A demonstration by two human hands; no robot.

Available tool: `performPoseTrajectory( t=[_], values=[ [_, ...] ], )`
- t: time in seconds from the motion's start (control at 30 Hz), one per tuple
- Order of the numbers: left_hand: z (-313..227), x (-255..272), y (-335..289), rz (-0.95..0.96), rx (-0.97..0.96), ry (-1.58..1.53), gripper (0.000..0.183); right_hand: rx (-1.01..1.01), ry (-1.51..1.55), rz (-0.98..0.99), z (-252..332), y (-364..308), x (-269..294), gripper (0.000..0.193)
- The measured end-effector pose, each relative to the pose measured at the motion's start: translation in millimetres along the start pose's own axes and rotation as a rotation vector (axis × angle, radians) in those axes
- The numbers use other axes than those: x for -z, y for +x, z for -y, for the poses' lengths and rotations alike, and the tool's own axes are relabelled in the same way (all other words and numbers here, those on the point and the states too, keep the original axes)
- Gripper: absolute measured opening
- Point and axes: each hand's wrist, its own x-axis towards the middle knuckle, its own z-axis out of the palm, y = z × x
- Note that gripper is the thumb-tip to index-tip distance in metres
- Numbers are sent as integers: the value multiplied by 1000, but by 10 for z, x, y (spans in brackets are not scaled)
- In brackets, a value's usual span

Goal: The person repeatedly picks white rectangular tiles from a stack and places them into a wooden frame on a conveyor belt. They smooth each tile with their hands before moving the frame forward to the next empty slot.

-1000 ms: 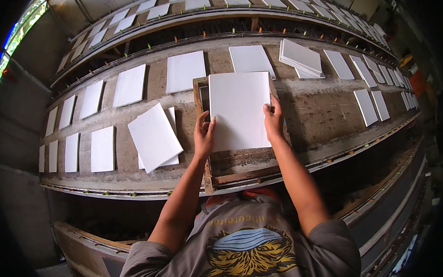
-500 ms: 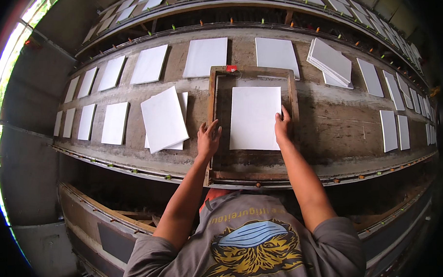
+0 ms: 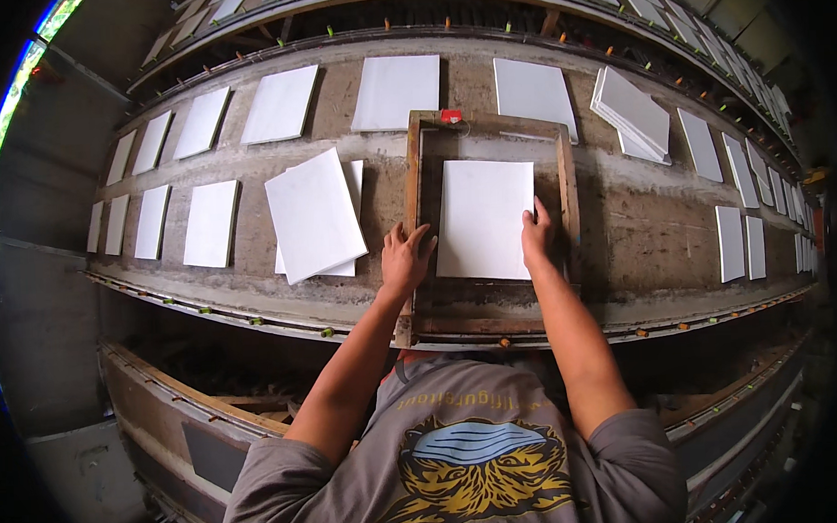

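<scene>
A thin white rectangular panel [image 3: 486,220], perhaps a blank canvas or board, lies inside an open wooden frame [image 3: 566,178] on the long worktable. My right hand [image 3: 538,235] grips the panel's right edge, thumb on top and fingers along the side. Over the frame's left rail rests my left hand [image 3: 405,259], its fingers apart and nothing held. Its thumb side comes close to the panel's left edge. Left of the frame, two similar white panels [image 3: 314,216] are stacked askew. A small red piece [image 3: 451,116] sits on the frame's far rail.
More white panels [image 3: 395,94] lie in rows along the brown, stained worktable [image 3: 652,226]. A crooked stack of several panels [image 3: 636,112] stands at the far right. Small coloured pegs [image 3: 327,332] line the table's edges. Another table with panels runs behind.
My left hand has shifted slightly right, its thumb nearer the panel's left edge. The right hand keeps its place on the panel's right edge. The whole view has moved a little.
</scene>
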Motion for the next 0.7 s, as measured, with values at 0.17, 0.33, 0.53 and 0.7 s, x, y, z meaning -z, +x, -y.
performPoseTrajectory(
  t=[0.17,0.33,0.53,0.7],
  values=[
    [1,11,32,0,5,47,43,-2,-43,-9,13,-86,-54,46],
    [10,-60,14,-63,-12,112,43,-11,-1,12,13,-112,-93,45],
    [4,-41,4,-42,-13,153,42,-18,-47,-6,81,-160,-101,45],
    [-31,-29,16,-30,-12,149,43,46,-105,-27,84,-185,-97,45]
  ],
)
